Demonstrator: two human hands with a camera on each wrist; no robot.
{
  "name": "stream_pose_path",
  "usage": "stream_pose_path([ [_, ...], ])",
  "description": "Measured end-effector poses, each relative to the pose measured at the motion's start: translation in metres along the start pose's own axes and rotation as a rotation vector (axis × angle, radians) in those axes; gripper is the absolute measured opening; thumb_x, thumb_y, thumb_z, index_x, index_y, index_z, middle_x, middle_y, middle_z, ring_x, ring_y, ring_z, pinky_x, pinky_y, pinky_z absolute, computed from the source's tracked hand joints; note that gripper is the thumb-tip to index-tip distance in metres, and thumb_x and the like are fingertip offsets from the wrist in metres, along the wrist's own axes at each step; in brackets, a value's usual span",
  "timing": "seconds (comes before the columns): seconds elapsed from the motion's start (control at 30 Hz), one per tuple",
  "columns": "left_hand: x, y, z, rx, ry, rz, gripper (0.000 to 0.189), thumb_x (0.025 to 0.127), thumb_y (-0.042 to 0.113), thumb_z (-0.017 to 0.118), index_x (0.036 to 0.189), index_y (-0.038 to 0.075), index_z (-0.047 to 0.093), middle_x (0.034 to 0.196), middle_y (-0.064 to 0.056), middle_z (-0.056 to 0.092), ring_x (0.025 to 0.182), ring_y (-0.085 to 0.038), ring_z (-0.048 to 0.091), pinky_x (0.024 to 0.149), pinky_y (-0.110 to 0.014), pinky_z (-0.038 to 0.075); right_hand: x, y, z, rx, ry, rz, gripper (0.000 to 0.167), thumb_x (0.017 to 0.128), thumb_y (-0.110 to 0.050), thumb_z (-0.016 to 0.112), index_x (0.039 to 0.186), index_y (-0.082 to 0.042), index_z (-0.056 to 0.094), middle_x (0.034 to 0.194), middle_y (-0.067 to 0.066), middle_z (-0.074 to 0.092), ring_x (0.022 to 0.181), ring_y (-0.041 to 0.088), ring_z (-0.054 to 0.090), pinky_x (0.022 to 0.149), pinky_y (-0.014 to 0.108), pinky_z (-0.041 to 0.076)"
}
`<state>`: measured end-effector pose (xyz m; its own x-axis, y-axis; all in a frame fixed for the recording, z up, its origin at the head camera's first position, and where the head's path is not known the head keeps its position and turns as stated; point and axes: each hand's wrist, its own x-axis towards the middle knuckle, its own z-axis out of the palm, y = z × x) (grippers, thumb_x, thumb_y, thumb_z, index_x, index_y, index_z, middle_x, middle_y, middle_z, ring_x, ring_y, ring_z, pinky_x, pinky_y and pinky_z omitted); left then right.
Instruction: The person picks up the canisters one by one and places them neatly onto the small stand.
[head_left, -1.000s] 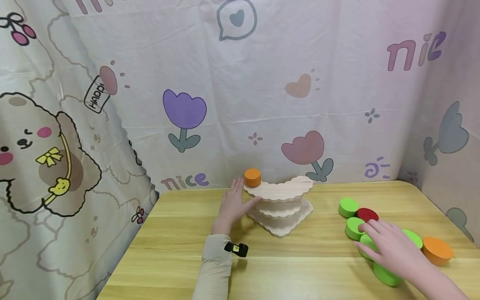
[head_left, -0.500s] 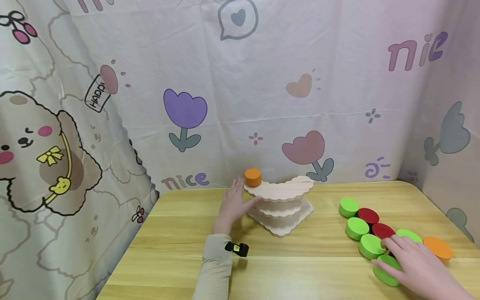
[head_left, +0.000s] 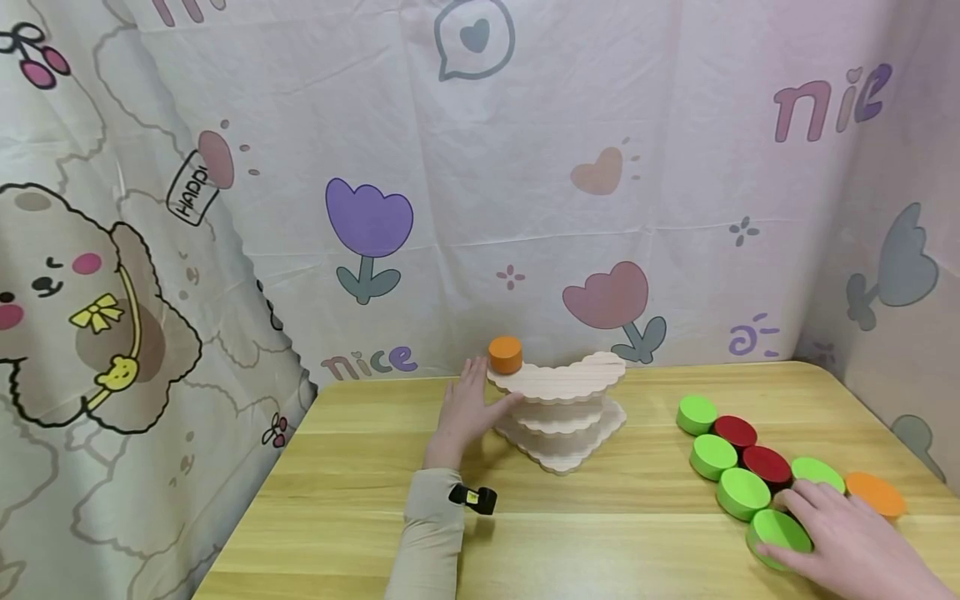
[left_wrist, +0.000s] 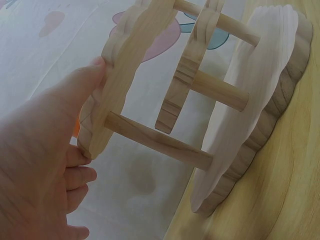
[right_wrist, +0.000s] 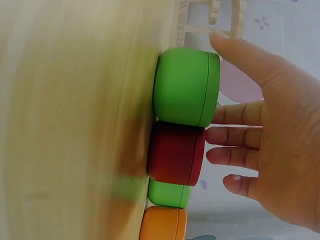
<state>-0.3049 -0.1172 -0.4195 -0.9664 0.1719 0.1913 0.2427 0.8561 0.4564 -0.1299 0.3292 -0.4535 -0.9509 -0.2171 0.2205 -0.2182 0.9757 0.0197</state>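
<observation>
A pale wooden tiered stand (head_left: 558,417) with scalloped edges rests on the table, a round orange tin (head_left: 506,356) on the left of its top tier. My left hand (head_left: 468,412) holds that top tier, thumb at one edge and fingertips at another in the left wrist view, where the stand's dowels (left_wrist: 160,142) show. At the right, my right hand (head_left: 843,533) reaches over the nearest round green tin (head_left: 780,537), thumb on one side and fingers behind. In the right wrist view, its loosely extended fingers (right_wrist: 237,135) lie beside that green tin's lid.
Several more green tins (head_left: 715,457) and two dark red tins (head_left: 767,467) stand close together on the table's right side. A larger-looking orange tin (head_left: 876,495) stands at the far right. A printed curtain (head_left: 465,167) hangs behind the wooden table (head_left: 360,500).
My right hand has moved right and down, uncovering the red tins, and has lowered around the nearest green tin. My left hand and the stand have stayed still.
</observation>
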Motion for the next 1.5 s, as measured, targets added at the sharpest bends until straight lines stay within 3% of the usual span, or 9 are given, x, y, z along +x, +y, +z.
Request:
stream_pose_path([
  [0.2, 0.000, 0.000, -0.001, 0.008, -0.004, -0.008, 0.109, 0.080, 0.083, 0.044, 0.157, 0.009, 0.016, 0.165, -0.009, 0.015, 0.154, -0.025, 0.008, 0.123, -0.057, 0.011, -0.002, 0.002, 0.002, -0.025, -0.001, -0.038, 0.067, 0.060, -0.084, 0.064, 0.094, -0.026, 0.065, 0.092, -0.011, 0.054, 0.088, 0.014, 0.051, 0.071, 0.037, 0.045],
  [0.43, -0.001, 0.001, -0.001, 0.007, 0.003, -0.005, 0.108, 0.081, 0.081, 0.045, 0.157, 0.010, 0.017, 0.165, -0.008, 0.014, 0.154, -0.026, 0.009, 0.123, -0.058, 0.011, 0.000, 0.000, -0.001, -0.033, -0.004, -0.059, 0.068, 0.060, -0.083, 0.065, 0.094, -0.025, 0.066, 0.094, -0.011, 0.055, 0.087, 0.012, 0.050, 0.069, 0.033, 0.043],
  [0.6, -0.001, 0.002, -0.001, 0.004, 0.002, -0.005, 0.107, 0.082, 0.080, 0.046, 0.157, 0.009, 0.018, 0.165, -0.007, 0.014, 0.154, -0.026, 0.008, 0.122, -0.058, 0.011, 0.003, -0.006, -0.006, -0.022, -0.003, -0.085, 0.067, 0.061, -0.078, 0.070, 0.097, -0.022, 0.066, 0.096, -0.008, 0.058, 0.088, 0.014, 0.053, 0.072, 0.039, 0.047],
  [0.77, -0.002, 0.002, -0.001, 0.009, 0.001, -0.008, 0.108, 0.081, 0.081, 0.045, 0.157, 0.009, 0.017, 0.165, -0.008, 0.014, 0.154, -0.024, 0.006, 0.123, -0.058, 0.011, 0.007, -0.013, -0.009, 0.015, -0.014, -0.087, 0.067, 0.063, -0.073, 0.073, 0.101, -0.018, 0.066, 0.099, -0.004, 0.062, 0.093, 0.023, 0.059, 0.082, 0.051, 0.051],
  [0.97, -0.001, 0.003, -0.002, 0.013, -0.001, -0.010, 0.108, 0.082, 0.081, 0.045, 0.157, 0.010, 0.016, 0.165, -0.007, 0.013, 0.154, -0.023, 0.006, 0.123, -0.057, 0.008, 0.015, -0.025, -0.013, 0.023, 0.004, -0.116, 0.067, 0.063, -0.073, 0.073, 0.102, -0.019, 0.066, 0.099, -0.005, 0.062, 0.095, 0.021, 0.059, 0.084, 0.050, 0.049],
  [1.13, -0.001, 0.003, -0.002, 0.015, -0.001, -0.009, 0.107, 0.082, 0.081, 0.045, 0.157, 0.009, 0.017, 0.165, -0.007, 0.014, 0.154, -0.024, 0.006, 0.123, -0.056, 0.009, 0.024, -0.035, -0.016, -0.005, 0.101, -0.187, 0.066, 0.062, -0.071, 0.076, 0.102, -0.019, 0.068, 0.100, -0.008, 0.063, 0.095, 0.017, 0.058, 0.078, 0.040, 0.048],
  [1.37, -0.001, 0.004, -0.002, 0.013, -0.001, -0.009, 0.107, 0.082, 0.081, 0.046, 0.157, 0.010, 0.017, 0.165, -0.007, 0.013, 0.154, -0.024, 0.006, 0.123, -0.057, 0.009, 0.040, -0.048, -0.024, -0.004, 0.141, -0.258, 0.064, 0.064, -0.063, 0.079, 0.105, -0.015, 0.068, 0.103, -0.003, 0.066, 0.100, 0.024, 0.061, 0.081, 0.045, 0.050],
  [1.5, -0.003, 0.005, -0.003, 0.012, -0.006, -0.013, 0.107, 0.082, 0.081, 0.045, 0.157, 0.011, 0.015, 0.165, -0.005, 0.012, 0.154, -0.023, 0.006, 0.123, -0.056, 0.008, 0.050, -0.055, -0.027, -0.012, 0.220, -0.315, 0.060, 0.062, -0.057, 0.081, 0.103, -0.016, 0.067, 0.102, -0.004, 0.064, 0.100, 0.021, 0.061, 0.077, 0.039, 0.048],
])
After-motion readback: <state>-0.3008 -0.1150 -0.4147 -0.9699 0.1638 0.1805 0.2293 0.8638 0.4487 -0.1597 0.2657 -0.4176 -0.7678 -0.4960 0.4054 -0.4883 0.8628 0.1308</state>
